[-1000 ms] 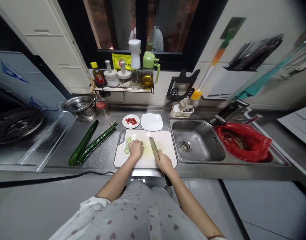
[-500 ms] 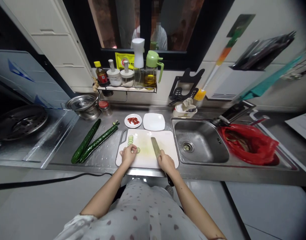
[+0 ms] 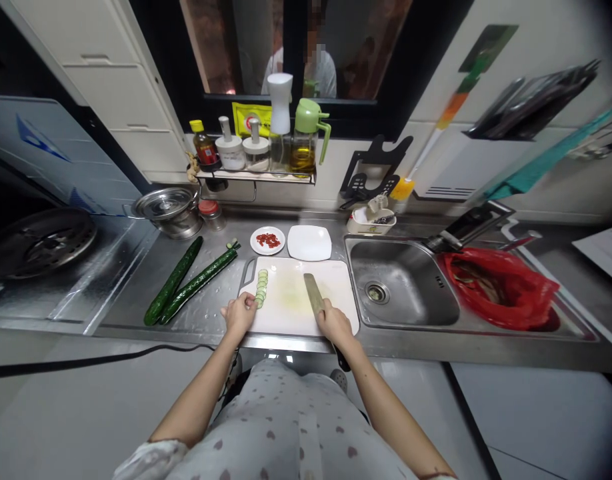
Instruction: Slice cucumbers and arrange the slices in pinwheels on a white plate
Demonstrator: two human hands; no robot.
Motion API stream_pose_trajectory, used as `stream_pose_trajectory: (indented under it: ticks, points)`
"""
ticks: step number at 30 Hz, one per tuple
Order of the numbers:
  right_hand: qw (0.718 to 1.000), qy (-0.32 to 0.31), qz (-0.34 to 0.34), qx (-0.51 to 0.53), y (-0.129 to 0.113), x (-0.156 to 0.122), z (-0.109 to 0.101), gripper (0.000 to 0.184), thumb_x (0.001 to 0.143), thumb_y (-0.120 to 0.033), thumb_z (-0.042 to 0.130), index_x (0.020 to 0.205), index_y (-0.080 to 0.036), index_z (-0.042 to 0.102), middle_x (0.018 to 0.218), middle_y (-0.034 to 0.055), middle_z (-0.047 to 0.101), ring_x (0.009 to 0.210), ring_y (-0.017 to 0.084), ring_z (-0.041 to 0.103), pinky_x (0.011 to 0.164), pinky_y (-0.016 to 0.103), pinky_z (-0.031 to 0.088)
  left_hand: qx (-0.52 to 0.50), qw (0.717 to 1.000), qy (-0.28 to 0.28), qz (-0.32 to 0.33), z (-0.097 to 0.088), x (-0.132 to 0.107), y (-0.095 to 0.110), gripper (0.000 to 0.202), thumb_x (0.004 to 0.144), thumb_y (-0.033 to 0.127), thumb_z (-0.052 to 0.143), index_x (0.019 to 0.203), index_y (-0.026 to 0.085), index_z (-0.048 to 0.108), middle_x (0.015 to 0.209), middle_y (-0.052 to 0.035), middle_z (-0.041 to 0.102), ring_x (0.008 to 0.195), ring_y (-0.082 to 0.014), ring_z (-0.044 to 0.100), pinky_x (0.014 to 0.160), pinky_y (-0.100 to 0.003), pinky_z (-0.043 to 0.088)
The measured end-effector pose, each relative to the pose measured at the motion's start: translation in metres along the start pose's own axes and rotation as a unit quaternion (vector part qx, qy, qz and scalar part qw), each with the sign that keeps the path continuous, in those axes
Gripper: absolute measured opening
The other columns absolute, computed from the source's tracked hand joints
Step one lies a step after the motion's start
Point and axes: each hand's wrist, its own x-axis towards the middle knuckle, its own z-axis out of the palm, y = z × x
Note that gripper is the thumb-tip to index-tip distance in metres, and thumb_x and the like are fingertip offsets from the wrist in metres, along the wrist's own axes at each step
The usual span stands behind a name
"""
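The cucumber slices (image 3: 261, 285) lie overlapping in a row along the left part of the white cutting board (image 3: 286, 320), running from near its far edge toward its near edge. At the near end of that row, over the board's left edge, the left hand (image 3: 239, 316) has its thumb and index fingertips drawn together by the last slice; whether they pinch it, I cannot tell. Over the board's right half, the right hand (image 3: 335, 324) has its fingers clamped around a kitchen knife (image 3: 313, 292), blade pointing toward the board's far side, black handle end projecting beyond its near edge. Just beyond the board sit a small round plate (image 3: 255, 249) of chopped red chili (image 3: 268, 240) and a white rectangular plate (image 3: 309, 243). Left of the board lie two whole-looking cucumbers (image 3: 173, 283); right of it is the steel sink (image 3: 406, 280), with a red plastic bag (image 3: 506, 300) farther right.
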Motion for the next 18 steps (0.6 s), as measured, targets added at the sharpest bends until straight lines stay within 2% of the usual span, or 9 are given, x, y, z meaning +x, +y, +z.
stream_pose_trajectory:
  ticks: [6,12,16,18]
  points:
    - [0.995,0.045,0.007,0.094,0.015,0.005,0.005,0.041,0.092,-0.025,0.039,0.131,-0.018,0.042,0.102,0.0105,0.069,0.092,0.022,0.064,0.071,0.026,0.038,0.015,1.000,0.010,0.001,0.003,-0.003,-0.003,0.017,0.081,0.031,0.058,0.093,0.026,0.068,0.088,-0.0043,0.071,0.098,-0.0267,0.058,0.085,-0.039,0.032]
    - [0.970,0.135,0.043,0.197,0.052,0.021,0.010,0.043,0.090,-0.029,0.041,0.131,-0.016,0.045,0.096,0.0087,0.070,0.086,0.021,0.065,0.072,0.026,0.043,-0.008,1.000,0.020,-0.016,0.002,-0.003,-0.004,0.020,0.080,0.030,0.059,0.097,0.027,0.069,0.090,-0.0046,0.071,0.098,-0.0279,0.058,0.085,-0.040,0.033]
    - [0.961,0.110,0.066,0.247,0.070,0.030,0.014,0.045,0.092,-0.032,0.037,0.133,-0.015,0.043,0.068,0.0000,0.065,0.060,0.018,0.063,0.063,0.026,0.045,-0.017,0.999,0.035,-0.020,0.001,-0.003,-0.004,0.020,0.081,0.031,0.058,0.098,0.027,0.069,0.093,-0.0046,0.071,0.100,-0.0289,0.057,0.086,-0.042,0.032]
    - [0.964,0.106,0.066,0.235,0.075,0.033,0.014,0.045,0.093,-0.032,0.038,0.133,-0.014,0.044,0.066,-0.0003,0.064,0.059,0.018,0.063,0.064,0.026,0.045,-0.021,0.999,0.045,-0.020,-0.001,-0.003,-0.002,0.019,0.082,0.031,0.058,0.098,0.027,0.069,0.094,-0.0048,0.071,0.101,-0.0289,0.057,0.087,-0.043,0.031]
